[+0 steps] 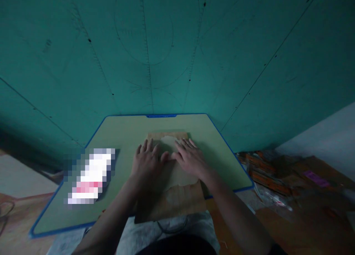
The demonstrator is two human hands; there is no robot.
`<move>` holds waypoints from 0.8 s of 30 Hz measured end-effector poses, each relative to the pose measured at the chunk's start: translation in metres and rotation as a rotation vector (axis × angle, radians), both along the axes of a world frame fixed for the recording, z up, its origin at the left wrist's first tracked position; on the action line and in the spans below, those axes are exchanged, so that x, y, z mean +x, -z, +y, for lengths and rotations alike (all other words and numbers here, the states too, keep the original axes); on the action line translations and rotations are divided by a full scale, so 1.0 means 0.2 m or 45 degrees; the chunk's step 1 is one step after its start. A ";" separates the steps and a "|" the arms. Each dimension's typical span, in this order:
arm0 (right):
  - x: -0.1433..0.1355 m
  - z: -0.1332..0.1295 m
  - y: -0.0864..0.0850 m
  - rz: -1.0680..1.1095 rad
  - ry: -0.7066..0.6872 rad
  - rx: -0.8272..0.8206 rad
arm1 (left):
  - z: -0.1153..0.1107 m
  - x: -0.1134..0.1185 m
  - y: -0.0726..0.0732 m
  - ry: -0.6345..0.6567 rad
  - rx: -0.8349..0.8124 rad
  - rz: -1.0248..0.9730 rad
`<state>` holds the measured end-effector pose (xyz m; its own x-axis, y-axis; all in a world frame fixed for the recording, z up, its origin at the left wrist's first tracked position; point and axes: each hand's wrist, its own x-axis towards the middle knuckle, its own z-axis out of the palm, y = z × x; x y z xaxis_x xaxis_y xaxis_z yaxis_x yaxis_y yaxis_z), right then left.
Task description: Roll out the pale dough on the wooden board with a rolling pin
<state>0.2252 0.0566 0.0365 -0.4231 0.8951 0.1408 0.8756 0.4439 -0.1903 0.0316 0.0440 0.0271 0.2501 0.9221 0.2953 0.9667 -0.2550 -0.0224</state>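
Note:
A flat, pale sheet of what looks like dough (173,175) with uneven edges lies on a wooden board (177,203). My left hand (146,157) rests palm down on the left part of the sheet, its fingers spread and pointing away from me. On the right part lies my right hand (190,157), also palm down with fingers stretched out. The two thumbs nearly meet near the middle of the sheet. Neither hand grips anything. The palms hide part of the sheet beneath them.
The board sits on a pale table (122,133) with a blue rim, over my lap. A blurred-out bright object (94,173) lies at the table's left. Behind stands a green wall (172,70). Cardboard (318,173) and plastic-wrapped packs (266,173) are on the right.

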 end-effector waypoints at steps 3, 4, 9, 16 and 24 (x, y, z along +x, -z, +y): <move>-0.03 0.12 -0.02 0.004 0.072 -0.054 | 0.11 0.00 -0.03 -0.060 -0.136 -0.023; -0.04 0.17 -0.02 0.011 0.107 -0.076 | 0.15 0.00 -0.04 -0.088 -0.168 -0.044; -0.08 0.38 -0.05 0.034 0.274 -0.259 | 0.35 -0.01 -0.04 -0.215 -0.213 -0.107; -0.10 0.44 -0.06 0.030 0.271 -0.297 | 0.42 -0.03 -0.02 -0.176 -0.159 -0.156; -0.06 0.15 -0.04 -0.040 0.179 -0.040 | 0.18 -0.02 0.02 -0.075 -0.001 -0.146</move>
